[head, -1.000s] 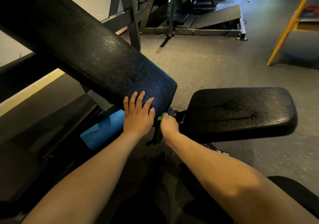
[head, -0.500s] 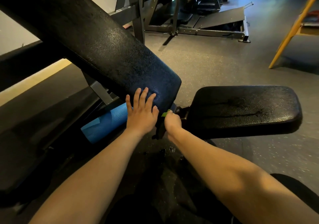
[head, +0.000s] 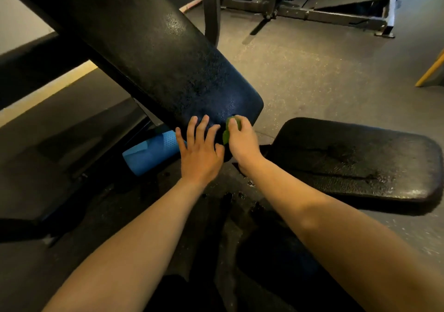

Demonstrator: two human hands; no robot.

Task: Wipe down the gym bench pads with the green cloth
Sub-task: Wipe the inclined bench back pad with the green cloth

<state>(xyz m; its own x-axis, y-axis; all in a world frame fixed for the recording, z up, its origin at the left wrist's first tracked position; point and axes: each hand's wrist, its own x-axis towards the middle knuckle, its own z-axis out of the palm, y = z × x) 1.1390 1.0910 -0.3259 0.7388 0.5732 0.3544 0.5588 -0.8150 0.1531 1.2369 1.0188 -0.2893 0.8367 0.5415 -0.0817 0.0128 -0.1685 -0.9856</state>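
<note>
The black inclined back pad (head: 153, 54) slants from the upper left down to the centre. My left hand (head: 199, 150) lies flat with spread fingers on its lower end. Right beside it my right hand (head: 242, 141) grips the bunched green cloth (head: 227, 131) and presses it against the pad's lower edge. Only a small part of the cloth shows past the fingers. The black seat pad (head: 355, 160) lies level at the right, with dark wet streaks on its surface.
A blue foam roller (head: 151, 153) lies on the floor under the back pad. Dark drops spot the rubber floor (head: 312, 71) between my arms. A steel machine frame (head: 300, 11) stands at the back, and a yellow wooden leg (head: 430, 71) at the far right.
My right hand has risen with the cloth out of the gap between the pads onto the lower end of the back pad. The left hand stays flat on the pad.
</note>
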